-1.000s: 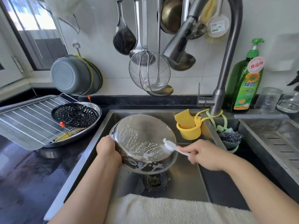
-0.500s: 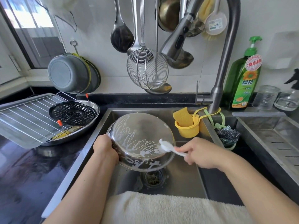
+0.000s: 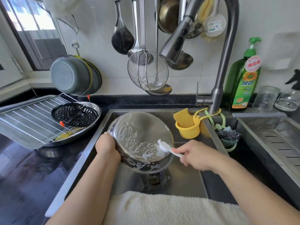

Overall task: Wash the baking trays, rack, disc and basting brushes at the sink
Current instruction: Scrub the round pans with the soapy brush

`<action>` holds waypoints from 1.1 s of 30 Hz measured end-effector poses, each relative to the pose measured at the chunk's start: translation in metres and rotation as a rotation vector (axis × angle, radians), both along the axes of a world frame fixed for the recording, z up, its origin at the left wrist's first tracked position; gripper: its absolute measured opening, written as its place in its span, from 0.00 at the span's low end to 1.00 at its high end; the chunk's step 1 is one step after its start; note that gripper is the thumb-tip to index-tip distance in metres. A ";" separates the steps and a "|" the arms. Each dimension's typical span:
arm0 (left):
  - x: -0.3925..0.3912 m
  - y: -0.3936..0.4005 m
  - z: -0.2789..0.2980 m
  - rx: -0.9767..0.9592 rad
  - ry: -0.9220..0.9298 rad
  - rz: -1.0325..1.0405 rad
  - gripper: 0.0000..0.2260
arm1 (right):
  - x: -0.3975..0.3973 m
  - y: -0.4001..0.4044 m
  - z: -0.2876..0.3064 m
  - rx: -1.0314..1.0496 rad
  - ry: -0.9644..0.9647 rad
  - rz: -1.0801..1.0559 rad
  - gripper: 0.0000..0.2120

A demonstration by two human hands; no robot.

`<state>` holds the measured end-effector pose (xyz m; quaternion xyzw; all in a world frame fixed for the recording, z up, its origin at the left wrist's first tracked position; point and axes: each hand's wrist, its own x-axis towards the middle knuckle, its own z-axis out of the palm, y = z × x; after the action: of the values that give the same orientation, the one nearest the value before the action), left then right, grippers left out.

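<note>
A round steel baking tray (image 3: pixel 138 135), streaked with white suds, is tilted over the sink (image 3: pixel 183 181) with its underside toward me. My left hand (image 3: pixel 106 147) grips its left rim. My right hand (image 3: pixel 194 155) holds a white scrubbing brush (image 3: pixel 165 147) whose head presses on the tray's lower right. On the counter to the left lie a rectangular tray (image 3: pixel 19 137) with a wire rack (image 3: pixel 32 116) on it, and a round steel tray (image 3: pixel 90 127) carrying the black perforated disc (image 3: pixel 75 114) and two orange-tipped basting brushes (image 3: pixel 62 125).
The faucet (image 3: pixel 222 65) arches over the sink, with ladles and a wire skimmer (image 3: pixel 147 70) hanging behind. A yellow sponge cup (image 3: pixel 188 129), steel scourer (image 3: pixel 227 135) and green detergent bottle (image 3: pixel 243 82) stand right. A draining tray (image 3: pixel 276 140) sits far right, a towel (image 3: pixel 162 208) on the front edge.
The brush head has slid a little down and right across the tray's soapy surface. My left hand keeps the same hold on the rim.
</note>
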<state>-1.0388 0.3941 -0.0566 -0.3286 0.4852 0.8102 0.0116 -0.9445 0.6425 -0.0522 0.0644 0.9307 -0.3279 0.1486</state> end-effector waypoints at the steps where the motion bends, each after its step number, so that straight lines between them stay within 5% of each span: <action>1: 0.004 0.002 0.004 -0.001 0.010 0.002 0.10 | -0.003 0.003 -0.001 0.052 0.040 -0.051 0.24; 4: 0.014 0.003 0.014 0.022 0.054 0.010 0.12 | -0.008 0.006 0.000 0.084 0.112 -0.129 0.23; 10: 0.029 -0.004 0.004 -0.016 0.015 0.031 0.17 | 0.003 -0.038 0.028 0.103 0.165 0.187 0.23; 14: 0.032 -0.005 0.008 -0.032 0.024 -0.002 0.20 | -0.010 -0.034 0.010 0.280 0.260 -0.112 0.24; 19: 0.028 0.004 0.006 -0.048 0.019 0.073 0.18 | 0.002 -0.058 -0.009 0.098 0.219 0.031 0.23; 24: 0.024 0.004 0.003 -0.058 0.037 0.041 0.17 | -0.012 -0.018 -0.010 0.270 0.192 -0.169 0.23; 28: 0.023 0.006 0.002 -0.069 0.066 0.041 0.14 | 0.003 -0.045 -0.011 0.094 0.258 -0.011 0.21; 33: 0.026 0.010 0.008 -0.059 0.079 0.041 0.14 | -0.011 -0.014 -0.013 0.223 0.262 -0.269 0.22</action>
<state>-1.0126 0.4038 -0.0490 -0.3065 0.5023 0.8079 -0.0336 -0.9556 0.6281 -0.0655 0.1611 0.9556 -0.2455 -0.0270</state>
